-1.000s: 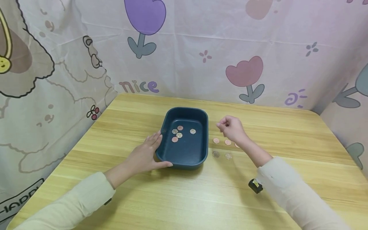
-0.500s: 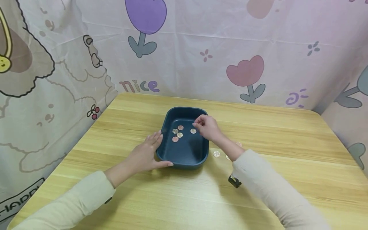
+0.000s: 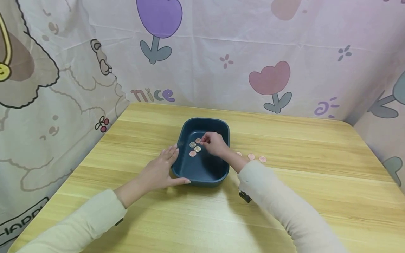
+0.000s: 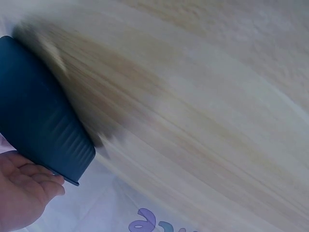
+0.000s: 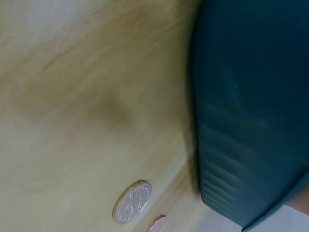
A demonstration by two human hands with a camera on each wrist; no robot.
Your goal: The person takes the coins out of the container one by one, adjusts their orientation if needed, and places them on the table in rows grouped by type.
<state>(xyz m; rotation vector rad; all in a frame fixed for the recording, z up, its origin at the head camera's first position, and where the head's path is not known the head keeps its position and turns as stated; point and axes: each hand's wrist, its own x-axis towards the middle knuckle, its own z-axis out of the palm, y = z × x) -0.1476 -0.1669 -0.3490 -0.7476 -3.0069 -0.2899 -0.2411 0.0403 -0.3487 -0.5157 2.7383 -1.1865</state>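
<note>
A dark blue tray [image 3: 207, 172] stands on the wooden table. My left hand [image 3: 158, 172] rests against its near left corner, fingers spread along the left wall and thumb at the front. The left wrist view shows those fingers [image 4: 36, 176] touching the rim. My right hand [image 3: 215, 143] is inside the tray with thumb and fingertips pinched together; the coin they seem to pinch is hidden by the fingers. Just left of it lie several coins, among them a gold one [image 3: 197, 149] and a copper one [image 3: 192, 153]. The right hand covers part of the tray floor.
Right of the tray, copper coins [image 3: 251, 156] lie in a row on the table [image 3: 177, 221], partly behind my right forearm. A silvery coin [image 5: 132, 201] shows on the table in the right wrist view. A printed cloth [image 3: 205, 77] hangs behind the table.
My right hand has moved left, from above the coins on the table, over the tray's right rim and down among the coins inside. My left hand and the tray have stayed put.
</note>
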